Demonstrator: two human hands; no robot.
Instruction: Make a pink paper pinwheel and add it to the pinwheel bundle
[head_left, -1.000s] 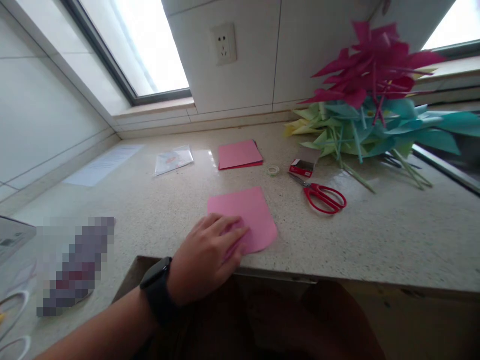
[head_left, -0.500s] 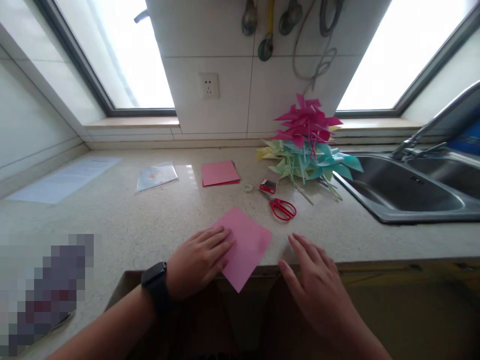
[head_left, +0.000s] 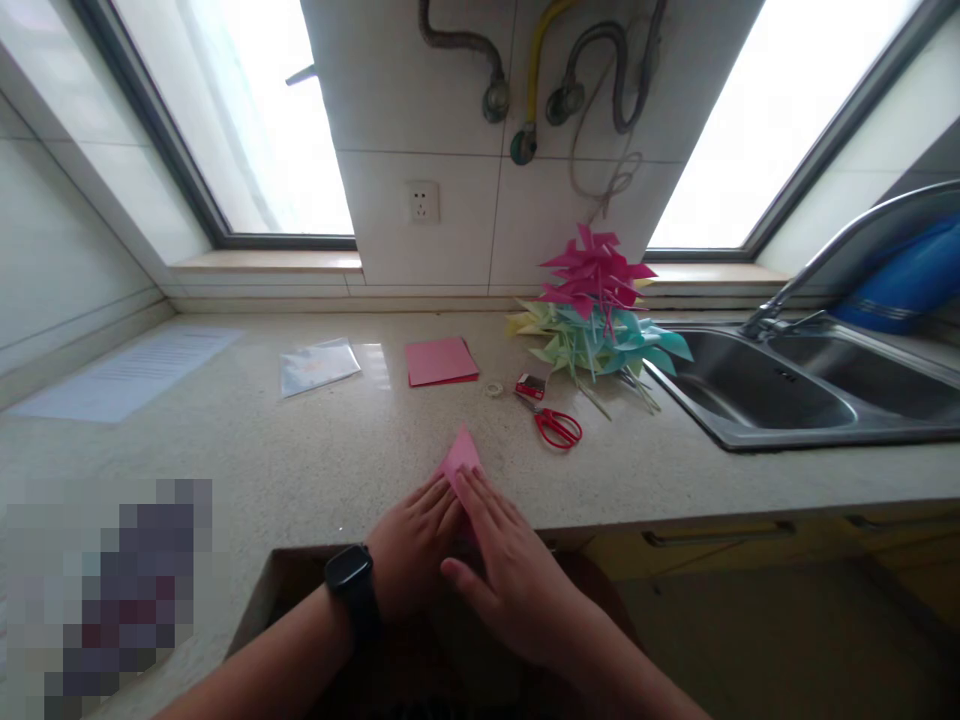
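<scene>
A pink sheet of paper (head_left: 463, 452) lies at the counter's front edge, folded over to a point at its far end; most of it is under my hands. My left hand (head_left: 420, 535), with a black watch on the wrist, rests on its left side with fingers laid flat. From the right, my right hand (head_left: 506, 560) lies on the paper with outstretched fingers, its thumb apart. The fingertips of both hands nearly meet. Beyond them are red-handled scissors (head_left: 556, 428), a small red box (head_left: 531, 386), a roll of tape (head_left: 493, 390) and a stack of pink paper (head_left: 441, 361).
Paper pinwheels (head_left: 600, 300) in magenta, blue, green and yellow are piled by the sink (head_left: 765, 385). A clear packet (head_left: 320, 367) and a printed sheet (head_left: 135, 370) lie to the left. A blurred-out object (head_left: 142, 590) sits at the near left. Pipes (head_left: 525, 100) hang on the wall.
My right hand has moved left from beside the paper onto it. The flat pink square is now folded over. My left hand stays on its left side. The camera view has shifted slightly.
</scene>
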